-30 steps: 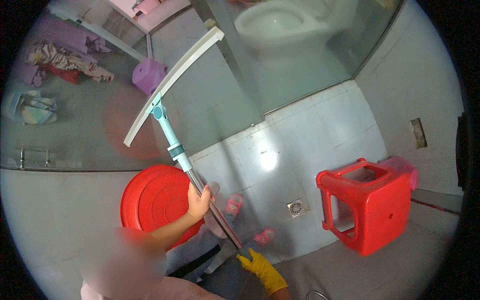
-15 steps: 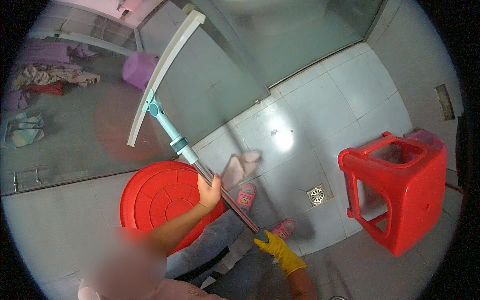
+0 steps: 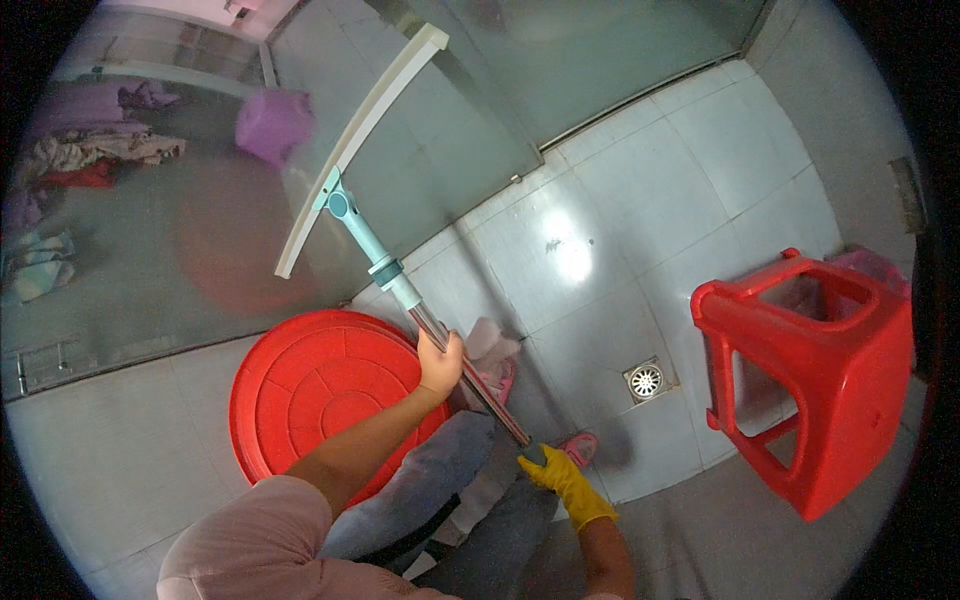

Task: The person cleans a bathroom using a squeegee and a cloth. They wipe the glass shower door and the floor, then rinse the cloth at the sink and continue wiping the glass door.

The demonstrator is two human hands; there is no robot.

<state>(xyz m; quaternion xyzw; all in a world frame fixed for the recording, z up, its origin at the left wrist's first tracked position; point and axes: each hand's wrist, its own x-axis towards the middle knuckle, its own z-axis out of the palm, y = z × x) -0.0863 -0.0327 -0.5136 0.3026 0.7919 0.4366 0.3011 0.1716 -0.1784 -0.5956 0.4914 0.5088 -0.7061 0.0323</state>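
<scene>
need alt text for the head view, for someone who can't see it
Seen from above, a person's bare left hand and yellow-gloved right hand grip the metal pole of a long white-bladed squeegee with a light blue neck, its blade against a frosted glass panel. A round red plastic lid and a red plastic stool stand on the white tiled floor.

One squeegee (image 3: 360, 150), one red stool (image 3: 820, 380), one red tub (image 3: 310, 390)
</scene>
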